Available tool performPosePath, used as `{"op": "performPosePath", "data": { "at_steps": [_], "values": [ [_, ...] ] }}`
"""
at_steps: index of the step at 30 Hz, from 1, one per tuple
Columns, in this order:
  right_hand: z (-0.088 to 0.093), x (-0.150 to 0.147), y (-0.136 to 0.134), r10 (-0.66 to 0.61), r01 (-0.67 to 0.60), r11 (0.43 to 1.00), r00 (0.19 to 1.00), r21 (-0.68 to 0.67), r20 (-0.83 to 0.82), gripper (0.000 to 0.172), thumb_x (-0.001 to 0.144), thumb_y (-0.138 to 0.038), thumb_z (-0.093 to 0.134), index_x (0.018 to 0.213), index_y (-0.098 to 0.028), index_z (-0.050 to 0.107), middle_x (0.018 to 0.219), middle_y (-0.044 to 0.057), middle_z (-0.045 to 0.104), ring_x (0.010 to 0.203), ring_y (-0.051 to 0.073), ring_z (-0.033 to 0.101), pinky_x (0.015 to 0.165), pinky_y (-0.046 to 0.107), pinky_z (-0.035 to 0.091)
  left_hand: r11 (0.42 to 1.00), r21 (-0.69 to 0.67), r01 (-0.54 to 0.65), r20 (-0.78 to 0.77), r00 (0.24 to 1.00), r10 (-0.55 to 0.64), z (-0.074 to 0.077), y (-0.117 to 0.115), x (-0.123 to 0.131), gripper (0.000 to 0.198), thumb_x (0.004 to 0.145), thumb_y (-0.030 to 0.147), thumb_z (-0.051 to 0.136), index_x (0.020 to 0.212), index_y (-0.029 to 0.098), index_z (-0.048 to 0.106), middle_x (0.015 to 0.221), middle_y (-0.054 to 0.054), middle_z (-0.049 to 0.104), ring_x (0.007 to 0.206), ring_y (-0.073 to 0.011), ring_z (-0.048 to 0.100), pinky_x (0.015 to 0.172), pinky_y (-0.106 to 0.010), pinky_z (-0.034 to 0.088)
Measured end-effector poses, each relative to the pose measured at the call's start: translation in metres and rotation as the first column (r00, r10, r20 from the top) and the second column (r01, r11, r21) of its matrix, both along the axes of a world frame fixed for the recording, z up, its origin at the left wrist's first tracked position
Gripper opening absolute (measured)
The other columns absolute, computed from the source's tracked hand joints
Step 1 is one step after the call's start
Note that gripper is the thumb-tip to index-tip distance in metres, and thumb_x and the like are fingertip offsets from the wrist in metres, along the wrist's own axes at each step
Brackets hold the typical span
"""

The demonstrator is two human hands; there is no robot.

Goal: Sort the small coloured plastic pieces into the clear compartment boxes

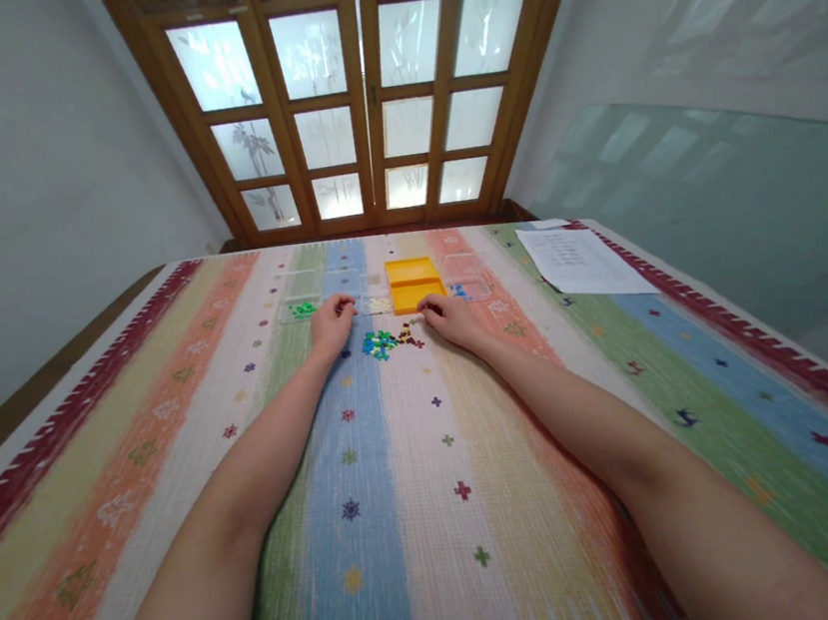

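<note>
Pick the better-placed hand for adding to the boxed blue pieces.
Likely the right hand: it's at the yellow box, close to the blue pieces in their clear box, with the pile also near. The left hand is left of the pile, by the green pieces. Whether either holds a piece is unclear.

passage: between forearms (285, 431), above tablecloth (419, 470) | ahead, in way: colored pieces (379, 343), yellow box (416, 296)
</note>
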State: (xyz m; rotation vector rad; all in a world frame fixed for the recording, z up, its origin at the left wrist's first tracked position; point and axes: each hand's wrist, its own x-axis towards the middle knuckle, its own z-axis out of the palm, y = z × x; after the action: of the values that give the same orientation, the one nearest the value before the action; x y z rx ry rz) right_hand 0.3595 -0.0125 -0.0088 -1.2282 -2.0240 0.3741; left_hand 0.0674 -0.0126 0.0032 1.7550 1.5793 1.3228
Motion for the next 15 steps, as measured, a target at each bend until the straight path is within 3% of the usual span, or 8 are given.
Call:
{"op": "performPosePath", "data": {
  "at_steps": [6, 10, 15],
  "values": [
    [-0.001, 0.000, 0.000, 0.003, -0.003, 1.000, 1.000, 0.001, -0.001, 0.022, 0.092, -0.020, 0.056, 0.100, -0.022, 0.076, 0.085, 0.002, 0.076, 0.074, 0.019, 0.064, 0.069, 0.028, 0.042, 0.995, -0.074, -0.074, 0.267, 0.959, 0.091, -0.005, 0.013, -0.018, 0.028, 0.087, 0.024, 0.054, 0.104, 0.016, 0.074, 0.092, -0.005, 0.079, 0.055, -0.0106, 0.059, 0.059, -0.023, 0.049],
    [-0.001, 0.000, 0.001, 0.007, -0.007, 1.000, 1.000, 0.002, -0.001, 0.022, 0.092, -0.020, 0.056, 0.100, -0.022, 0.076, 0.088, 0.002, 0.077, 0.075, 0.019, 0.065, 0.071, 0.028, 0.043, 0.996, -0.076, -0.056, 0.316, 0.945, 0.077, -0.002, 0.013, -0.015, 0.030, 0.086, 0.025, 0.055, 0.106, 0.015, 0.074, 0.093, -0.007, 0.079, 0.056, -0.0098, 0.060, 0.060, -0.022, 0.050],
    [-0.001, 0.000, 0.000, 0.011, -0.011, 1.000, 1.000, 0.000, -0.002, 0.022, 0.092, -0.020, 0.056, 0.100, -0.022, 0.076, 0.090, 0.003, 0.077, 0.078, 0.020, 0.066, 0.073, 0.029, 0.044, 0.993, -0.090, -0.071, 0.325, 0.941, 0.097, -0.004, 0.014, -0.014, 0.041, 0.086, 0.026, 0.056, 0.123, 0.016, 0.072, 0.102, -0.007, 0.080, 0.056, -0.0099, 0.060, 0.061, -0.024, 0.051]
  ]
}}
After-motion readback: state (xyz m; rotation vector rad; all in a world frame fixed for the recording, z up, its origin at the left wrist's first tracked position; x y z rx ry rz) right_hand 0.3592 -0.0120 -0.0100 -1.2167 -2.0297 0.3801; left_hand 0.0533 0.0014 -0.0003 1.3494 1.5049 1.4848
